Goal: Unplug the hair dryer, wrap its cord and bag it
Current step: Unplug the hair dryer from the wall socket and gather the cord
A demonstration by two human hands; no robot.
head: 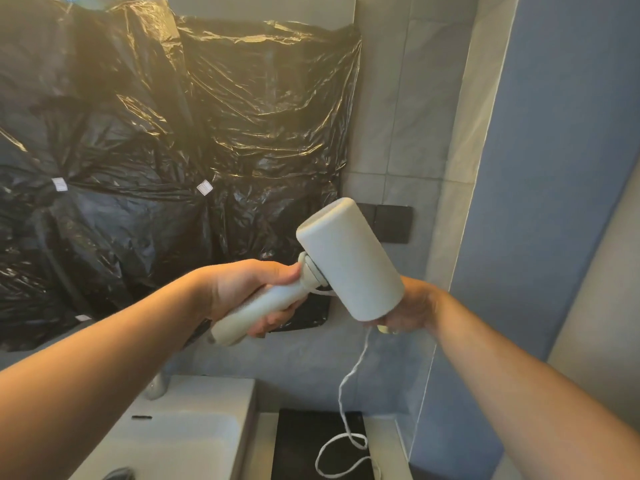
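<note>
A white hair dryer (346, 258) is held up in front of the wall, its barrel tilted up to the left. My left hand (249, 289) is closed around its handle. My right hand (412, 306) sits behind the barrel's lower end, partly hidden, and grips the white cord (349, 375) there. The cord hangs down from that hand and loops on a black mat (301, 445) on the counter. No plug shows in view. No bag for the dryer can be picked out.
Black plastic sheeting (156, 150) covers the wall or mirror behind. A dark socket plate (393, 223) sits on the tiled wall just behind the dryer. A white sink (187, 441) with a chrome faucet (157, 386) lies below left. A blue wall (540, 168) stands at right.
</note>
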